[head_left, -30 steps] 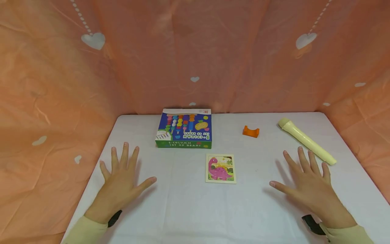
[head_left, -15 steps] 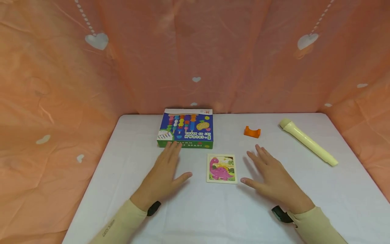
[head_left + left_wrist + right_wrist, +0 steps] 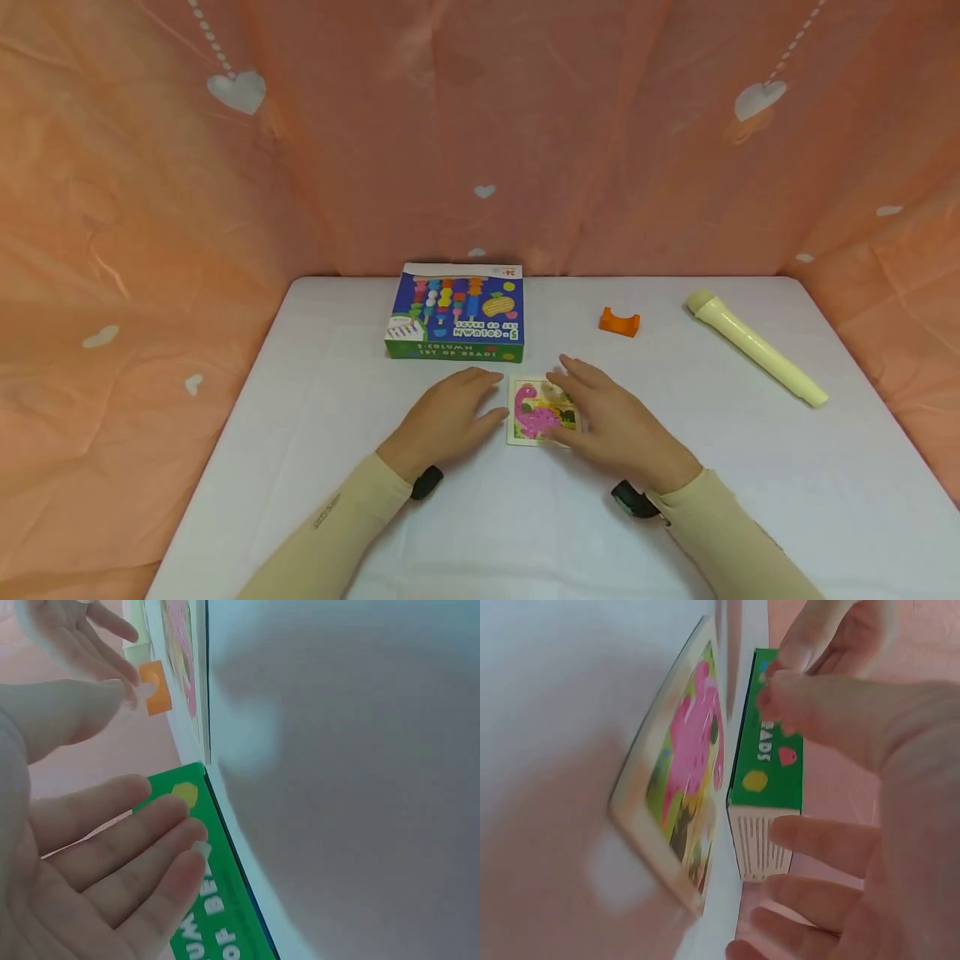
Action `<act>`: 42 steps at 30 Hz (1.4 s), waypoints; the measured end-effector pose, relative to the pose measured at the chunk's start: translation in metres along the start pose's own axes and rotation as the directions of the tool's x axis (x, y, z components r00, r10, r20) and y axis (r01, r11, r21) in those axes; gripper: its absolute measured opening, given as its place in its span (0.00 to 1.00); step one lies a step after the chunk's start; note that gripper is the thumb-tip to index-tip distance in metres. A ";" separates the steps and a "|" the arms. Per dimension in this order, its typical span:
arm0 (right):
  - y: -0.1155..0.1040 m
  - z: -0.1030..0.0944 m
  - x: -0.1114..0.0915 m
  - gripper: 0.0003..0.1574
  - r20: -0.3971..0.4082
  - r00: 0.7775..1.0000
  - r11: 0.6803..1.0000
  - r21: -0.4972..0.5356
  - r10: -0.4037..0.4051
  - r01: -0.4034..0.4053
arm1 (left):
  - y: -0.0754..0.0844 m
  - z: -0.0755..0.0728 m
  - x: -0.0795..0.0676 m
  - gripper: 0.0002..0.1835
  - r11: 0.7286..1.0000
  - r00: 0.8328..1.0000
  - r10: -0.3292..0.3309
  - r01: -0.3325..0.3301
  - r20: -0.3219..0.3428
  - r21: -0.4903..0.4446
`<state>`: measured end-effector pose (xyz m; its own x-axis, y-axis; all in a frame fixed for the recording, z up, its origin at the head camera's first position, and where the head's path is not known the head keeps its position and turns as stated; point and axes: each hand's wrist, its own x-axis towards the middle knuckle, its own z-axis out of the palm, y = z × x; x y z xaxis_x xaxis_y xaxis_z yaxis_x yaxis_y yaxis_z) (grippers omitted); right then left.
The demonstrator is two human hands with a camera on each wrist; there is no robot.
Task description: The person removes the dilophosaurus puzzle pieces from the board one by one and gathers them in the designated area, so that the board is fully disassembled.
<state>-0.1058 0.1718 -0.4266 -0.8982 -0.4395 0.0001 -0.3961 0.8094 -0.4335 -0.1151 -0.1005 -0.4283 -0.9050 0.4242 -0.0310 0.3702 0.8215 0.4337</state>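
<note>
A square dinosaur puzzle with a pale frame lies flat on the white table. Just left of it hovers the left hand, fingers extended and thumb spread apart; nothing is in it. The right hand is held over the puzzle's right edge, its fingers and thumb parted. In the right wrist view the puzzle shows flat on the cloth, with a gap between it and the right hand. Behind them sits a blue and green bead-set box.
An orange cradle-shaped piece lies at the back right. Farther right is a pale yellow toy microphone, lying slantwise. An orange curtain with white hearts closes off the table's back and sides.
Both hands have moved inward from the table's sides, the left rightward and the right leftward, to either side of the puzzle. The objects on the table stay put.
</note>
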 end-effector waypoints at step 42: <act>0.004 0.006 0.013 0.41 0.135 0.991 1.000 0.014 -0.004 0.003 | 0.009 0.015 0.045 0.21 1.000 0.995 0.003 -0.001 0.095 -0.020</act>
<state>-0.1184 0.1672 -0.4340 -0.8624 -0.4918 -0.1198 -0.3959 0.8029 -0.4457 -0.1491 -0.0680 -0.4395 -0.8799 0.4610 -0.1148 0.3672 0.8132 0.4515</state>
